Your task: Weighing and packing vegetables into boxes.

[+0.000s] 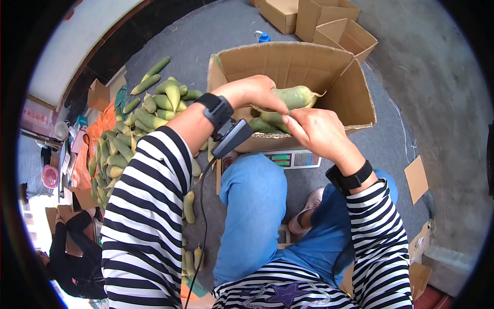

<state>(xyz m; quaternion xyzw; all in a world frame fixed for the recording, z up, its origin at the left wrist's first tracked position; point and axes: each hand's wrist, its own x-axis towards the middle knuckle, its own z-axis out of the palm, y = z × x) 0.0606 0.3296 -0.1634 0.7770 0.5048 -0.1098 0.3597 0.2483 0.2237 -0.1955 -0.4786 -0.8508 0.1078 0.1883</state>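
Over the open cardboard box (355, 98), my left hand (260, 94) is closed on a fat pale-green radish (294, 97); its thin root points right. My right hand (321, 133) meets the left thumb just below that radish, thumb and fingers pinched together. What lies in the pinch, if anything, is too small to make out. More green radishes (263, 125) lie inside the box under my hands, partly hidden by them. Beneath the box's near edge shows a scale (301, 159) with lit displays.
A large heap of green radishes (146, 119) spreads on the grey floor to the left, with several loose ones (189, 207) beside my left leg. Empty cartons (346, 37) and a blue-capped bottle (264, 37) stand beyond the box. Another person (82, 252) sits at the lower left.
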